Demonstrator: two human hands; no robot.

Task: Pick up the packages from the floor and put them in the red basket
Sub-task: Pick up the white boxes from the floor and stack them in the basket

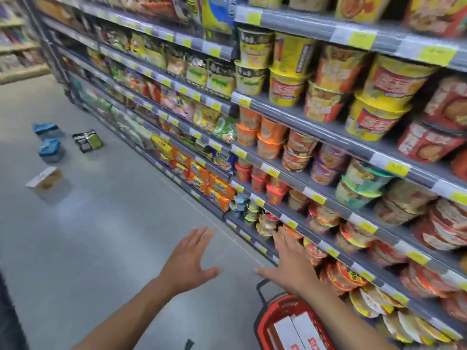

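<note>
The job looks partly done. The red plastic basket (261, 324) with criss-cross walls stands on the smooth grey floor (106, 243), right under the right arm and just beside the long grey shelves (328, 137). Flat white cardboard boxes (298, 329) already lie inside it.

Four packages are left on the floor, far from the basket. They are a soft blue pack (48, 128), a second blue pack (50, 150) near it, a shiny black and green bag (87, 141) beside them, and a stiff white-topped box (46, 179) closer in.

The left hand (192, 258) and the right hand (290, 263) reach forward. Their fingers are spread straight and hold nothing.
</note>
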